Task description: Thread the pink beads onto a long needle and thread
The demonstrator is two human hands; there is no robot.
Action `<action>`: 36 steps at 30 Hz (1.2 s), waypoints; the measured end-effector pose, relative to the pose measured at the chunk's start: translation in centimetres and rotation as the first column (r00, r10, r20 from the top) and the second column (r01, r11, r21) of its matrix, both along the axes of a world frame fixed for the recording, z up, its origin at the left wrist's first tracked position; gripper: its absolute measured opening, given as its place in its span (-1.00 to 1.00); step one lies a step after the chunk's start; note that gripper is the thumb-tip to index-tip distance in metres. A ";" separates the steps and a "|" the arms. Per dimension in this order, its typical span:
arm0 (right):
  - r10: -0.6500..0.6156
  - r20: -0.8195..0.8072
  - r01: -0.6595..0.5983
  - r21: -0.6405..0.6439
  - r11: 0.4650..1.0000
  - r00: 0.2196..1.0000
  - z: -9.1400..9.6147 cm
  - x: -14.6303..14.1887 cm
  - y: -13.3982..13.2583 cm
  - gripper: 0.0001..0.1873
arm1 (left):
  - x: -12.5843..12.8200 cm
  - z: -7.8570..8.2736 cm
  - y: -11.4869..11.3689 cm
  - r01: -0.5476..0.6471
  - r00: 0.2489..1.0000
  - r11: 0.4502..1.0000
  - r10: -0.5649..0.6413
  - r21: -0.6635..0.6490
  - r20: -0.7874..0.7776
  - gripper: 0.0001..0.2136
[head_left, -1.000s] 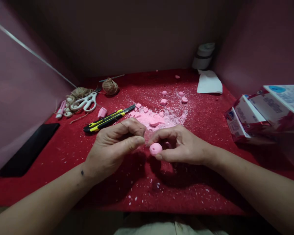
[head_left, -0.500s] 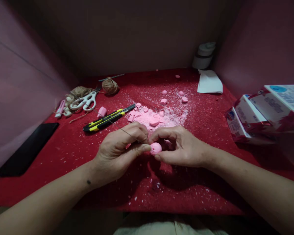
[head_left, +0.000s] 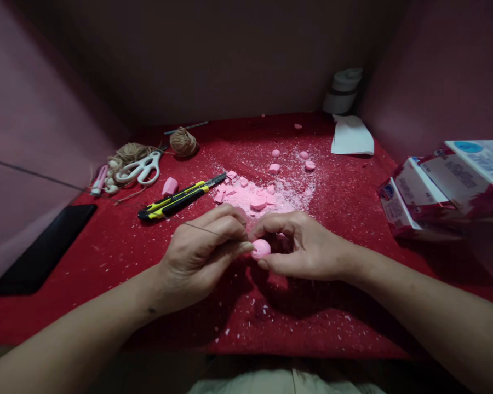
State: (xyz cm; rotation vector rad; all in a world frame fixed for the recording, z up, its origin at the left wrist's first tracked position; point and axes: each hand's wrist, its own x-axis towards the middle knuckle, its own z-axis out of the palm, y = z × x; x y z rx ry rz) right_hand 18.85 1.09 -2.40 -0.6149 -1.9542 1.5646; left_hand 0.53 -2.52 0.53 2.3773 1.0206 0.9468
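A small pink ball (head_left: 262, 250) with a little hole in its left side is between my two hands. My right hand (head_left: 302, 246) grips it from the right, thumb below and fingers curled above. My left hand (head_left: 207, 254) pinches a long thin wire (head_left: 205, 229) close to that hole; whether the wire's end is inside cannot be seen. The wire runs off to the left past the wall. Just beyond my hands lies a heap of pink shavings and chunks (head_left: 254, 198). A black and yellow utility knife (head_left: 181, 200) rests left of the heap, blade out.
White-handled scissors (head_left: 142, 168), a twine ball (head_left: 183, 142) and a pink block (head_left: 170, 186) lie to the left, near a black flat case (head_left: 45, 249). Boxes (head_left: 435, 191) stand at right. White paper (head_left: 352, 137) and a white jar (head_left: 342, 90) are at the back right.
The wire has swung down at its far left end and now slopes less steeply. My left hand has turned slightly; the ball and my right hand stay nearly in place.
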 end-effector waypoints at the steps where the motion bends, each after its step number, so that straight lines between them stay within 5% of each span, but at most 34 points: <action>1: 0.003 0.013 -0.003 0.005 1.000 1.000 0.0 0.0 0.0 -0.89 | 0.0 -0.1 0.0 0.011 1.000 1.000 -0.011 0.014 -0.011 -0.90; 6: 0.020 0.029 -0.019 -0.037 0.999 0.999 -0.2 0.1 0.0 -0.93 | 0.5 -0.3 0.0 0.012 1.000 1.000 -0.011 0.019 -0.015 -0.90; 11: 0.017 0.024 -0.014 -0.097 0.995 1.000 -0.2 0.0 -0.1 -0.95 | 0.6 -0.5 0.3 -0.021 0.995 0.989 0.035 -0.147 0.094 -0.90; 24: -0.081 0.123 0.062 0.146 0.987 0.989 -0.2 0.3 0.2 -0.88 | -0.1 0.2 0.3 -0.116 0.993 0.987 0.116 -0.114 -0.007 -0.95; 32: -0.225 0.119 0.139 0.493 0.859 0.967 -0.4 0.0 0.3 -0.88 | 0.1 0.3 -0.1 -0.200 0.979 0.960 0.185 -0.196 -0.089 -0.88; 36: -0.293 0.066 0.184 0.640 0.746 0.954 -0.7 -0.1 0.2 -0.91 | 0.3 0.2 -0.1 -0.264 0.964 0.922 0.258 -0.285 -0.057 -0.86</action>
